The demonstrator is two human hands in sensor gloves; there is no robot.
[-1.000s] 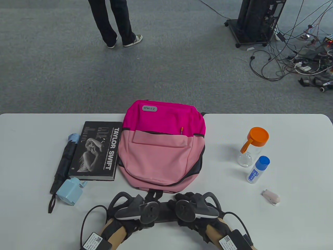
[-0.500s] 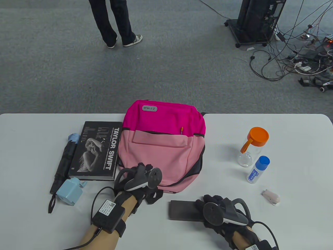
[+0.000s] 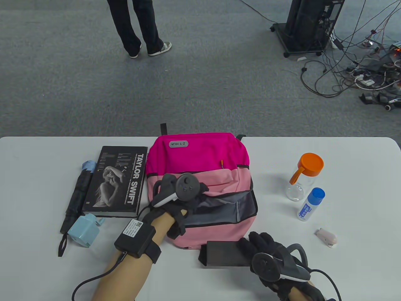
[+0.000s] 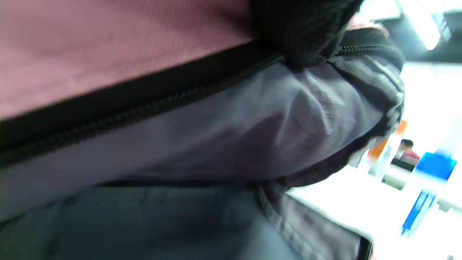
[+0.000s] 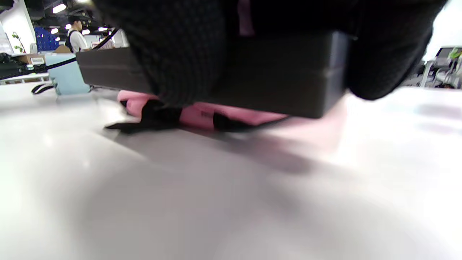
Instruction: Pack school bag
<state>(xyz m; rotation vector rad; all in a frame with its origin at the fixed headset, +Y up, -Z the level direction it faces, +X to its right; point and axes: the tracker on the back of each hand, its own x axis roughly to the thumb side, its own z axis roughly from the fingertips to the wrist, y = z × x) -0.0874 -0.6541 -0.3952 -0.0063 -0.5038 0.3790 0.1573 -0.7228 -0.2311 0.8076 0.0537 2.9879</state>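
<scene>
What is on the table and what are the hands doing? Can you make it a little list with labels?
bag: pink backpack, main pocket held open, grey lining showing
left hand: grips the open pocket's edge
right hand: holds a flat black case off the table, just before the bag
left of bag: book, folded umbrella, light blue box
right of bag: orange-lidded bottle, blue-capped bottle, small pale pink thing

woven cloth bag (image 3: 200, 156) (grey lining); matt case (image 3: 224, 254).
</scene>
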